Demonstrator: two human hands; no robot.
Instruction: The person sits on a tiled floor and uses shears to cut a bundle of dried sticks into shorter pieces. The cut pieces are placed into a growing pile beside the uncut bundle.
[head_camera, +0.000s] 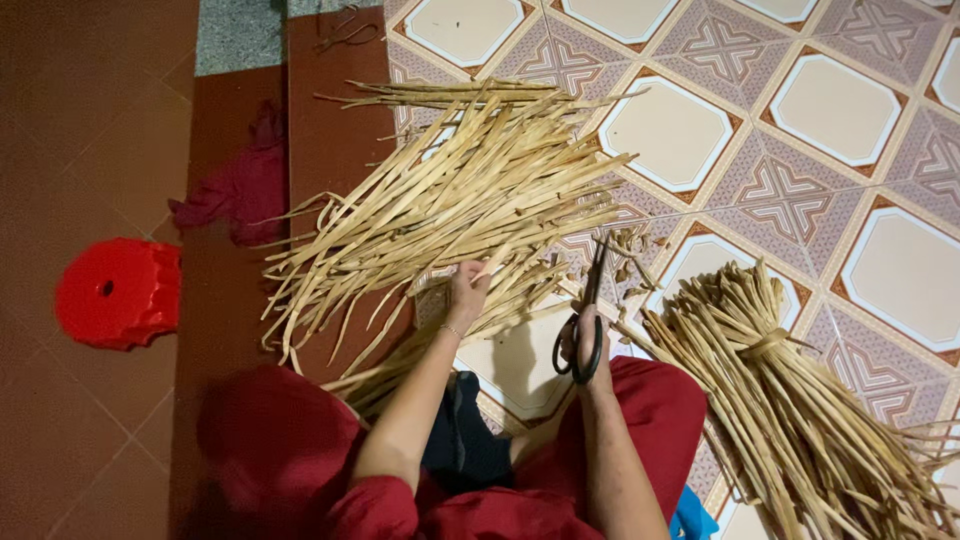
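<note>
Right hand (588, 335) clamps black scissors (590, 315); left hand (468, 292), at nine o'clock, pinches one dried strip (492, 265): trim squarely near the tip

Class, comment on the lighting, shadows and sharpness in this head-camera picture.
Head view: light falls brightest on the patterned floor tiles; the left side near the red stool sits dimmer; the left hand and the scissors cast soft shadows; the loose strips look slightly soft.

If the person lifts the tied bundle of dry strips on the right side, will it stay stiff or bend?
The tied bundle would probably hold together near its knotted band, since the strips lie tight there. Its loose ends fan out, so they would likely droop. The strips look thin and dry, so probably light.
</note>
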